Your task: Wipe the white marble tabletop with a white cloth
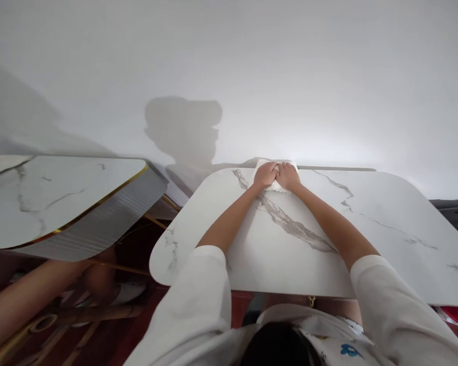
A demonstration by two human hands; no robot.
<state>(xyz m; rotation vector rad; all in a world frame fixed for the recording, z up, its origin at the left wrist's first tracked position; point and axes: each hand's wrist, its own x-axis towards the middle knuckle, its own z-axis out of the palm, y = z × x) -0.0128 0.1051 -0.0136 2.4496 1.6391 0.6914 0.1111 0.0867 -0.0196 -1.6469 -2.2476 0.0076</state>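
Observation:
A white cloth lies at the far edge of a white marble-patterned table, close to the wall. Both arms reach straight forward over the tabletop. My left hand is closed on the cloth, pressing it down. Right beside it, my right hand also grips the cloth, its fingers bent over it and its thumb side touching the left hand. Much of the cloth is hidden under the two hands. Grey-brown veins run across the table's surface.
Left of me stands a second marble-patterned table with gold trim and a ribbed side. A person's bare leg shows below it, near wooden poles. The wall rises behind both tables. A dark object is at right.

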